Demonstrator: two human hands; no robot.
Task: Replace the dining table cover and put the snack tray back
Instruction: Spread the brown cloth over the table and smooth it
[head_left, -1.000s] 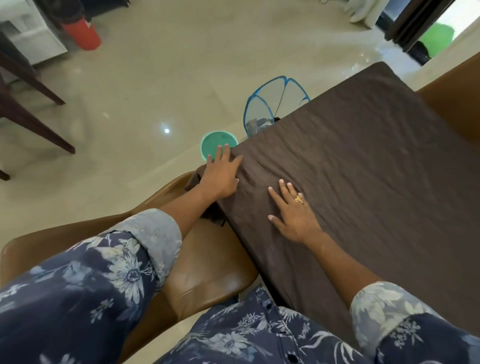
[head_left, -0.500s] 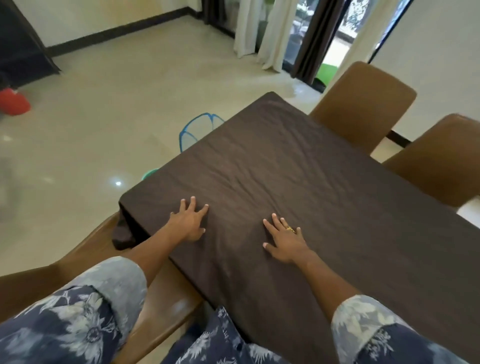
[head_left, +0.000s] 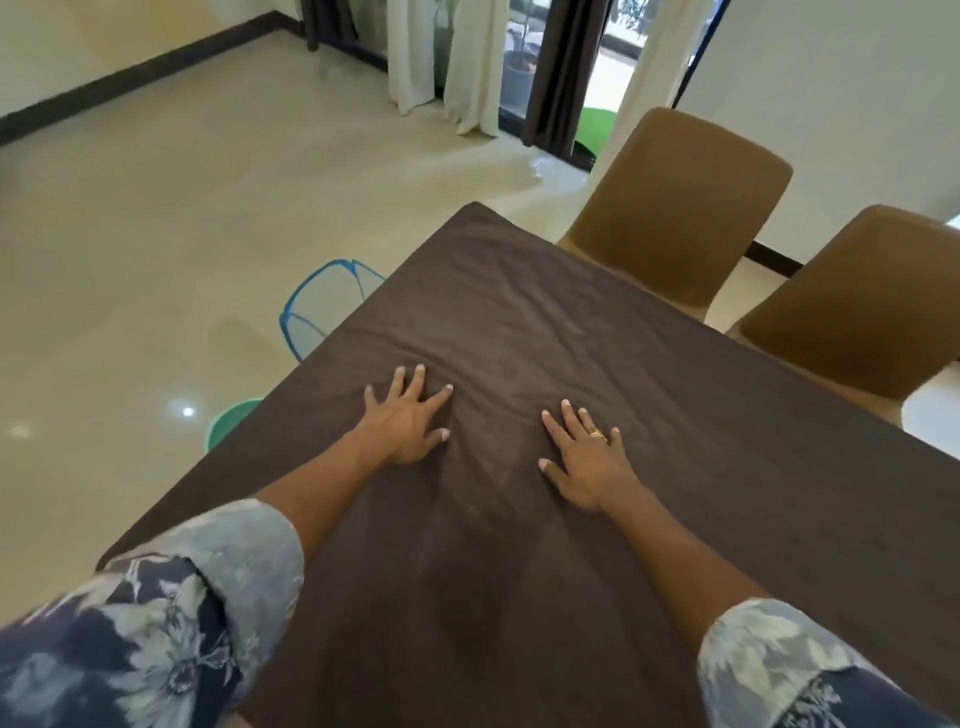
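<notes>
A dark brown table cover (head_left: 649, 415) lies spread over the whole dining table, with wrinkles fanning out around my hands. My left hand (head_left: 408, 421) presses flat on the cloth with spread, straight fingers. My right hand (head_left: 587, 462), wearing a gold ring, lies flat on the cloth a short way to the right. Both hands sit near the middle of the table's near half. No snack tray is in view.
Two tan chairs (head_left: 670, 208) (head_left: 852, 306) stand along the table's far right side. On the floor left of the table are a blue-rimmed mesh food cover (head_left: 322, 301) and a green round lid (head_left: 228, 423). Curtains and a glass door are at the back.
Both hands have slid from the table's left corner toward the middle of the cloth, staying flat. The view has lifted toward the far end of the table.
</notes>
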